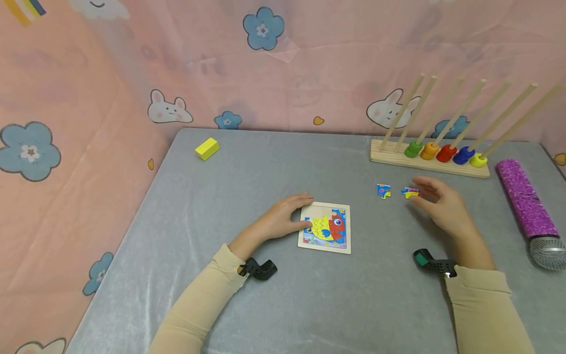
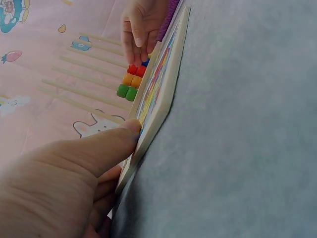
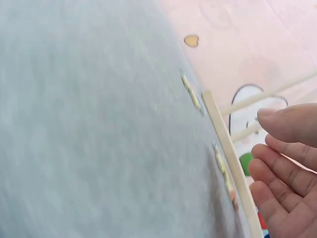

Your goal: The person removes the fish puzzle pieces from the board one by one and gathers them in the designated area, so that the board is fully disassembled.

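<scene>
The left hand [image 1: 278, 217] is clamped on the board [image 1: 325, 248] at its left edge, its thumb laid on top. The right hand [image 1: 446, 209] is held beside the right piece [image 1: 410, 193], thumb and fingers apart; the left piece [image 1: 382, 190] is seen near it. The 2 pieces are set on the table [image 1: 353, 305] between board and 7-rod rack [image 1: 422, 164], the mic [image 1: 527, 199] on the right.

We see a puzzle [image 1: 325, 249] with a yellow, red and blue fish [image 1: 328, 230], a grey table [image 1: 345, 305], pink cloth [image 1: 300, 73] patterned with blue flowers [image 1: 254, 24] and white rabbits [image 1: 168, 113], a yellow block [image 1: 207, 148], beige sleeves [image 1: 194, 300], a glittery purple microphone [image 1: 526, 199].
</scene>
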### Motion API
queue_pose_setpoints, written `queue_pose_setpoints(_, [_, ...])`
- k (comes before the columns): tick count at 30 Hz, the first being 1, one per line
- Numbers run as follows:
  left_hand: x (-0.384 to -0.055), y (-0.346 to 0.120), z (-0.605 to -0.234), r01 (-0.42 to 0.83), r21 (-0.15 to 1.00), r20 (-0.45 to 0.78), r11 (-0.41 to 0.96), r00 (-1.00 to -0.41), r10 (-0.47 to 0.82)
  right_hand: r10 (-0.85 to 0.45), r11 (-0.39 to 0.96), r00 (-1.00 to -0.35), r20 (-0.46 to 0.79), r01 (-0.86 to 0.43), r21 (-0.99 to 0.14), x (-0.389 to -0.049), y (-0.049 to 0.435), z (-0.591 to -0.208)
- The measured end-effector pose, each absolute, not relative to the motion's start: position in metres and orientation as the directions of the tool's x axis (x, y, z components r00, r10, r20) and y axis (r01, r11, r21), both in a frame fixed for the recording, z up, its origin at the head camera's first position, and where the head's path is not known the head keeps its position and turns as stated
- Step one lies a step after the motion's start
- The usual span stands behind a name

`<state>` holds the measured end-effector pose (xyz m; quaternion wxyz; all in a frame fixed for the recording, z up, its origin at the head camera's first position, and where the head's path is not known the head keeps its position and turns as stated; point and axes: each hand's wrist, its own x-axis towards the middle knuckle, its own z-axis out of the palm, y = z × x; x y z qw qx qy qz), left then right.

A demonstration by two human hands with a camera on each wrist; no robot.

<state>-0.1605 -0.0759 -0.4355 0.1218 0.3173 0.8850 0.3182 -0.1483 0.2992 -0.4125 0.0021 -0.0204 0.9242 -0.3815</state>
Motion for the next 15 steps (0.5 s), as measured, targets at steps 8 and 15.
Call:
queue_pose_setpoints(8, [-0.16, -0.076, -0.435, 0.478, 0.647, -0.014, 0.594, -0.771, 0.637, -0.13, 0.65, -0.988, 0.087, -0.151, -0.745, -0.145, 0.283, -0.406])
queue_pose_setpoints(15, [-0.161, -0.076, -0.436, 0.48, 0.643, -0.016, 0.597, -0.771, 0.637, -0.21, 0.615, -0.971, 0.111, -0.219, -0.757, -0.144, 0.268, -0.4])
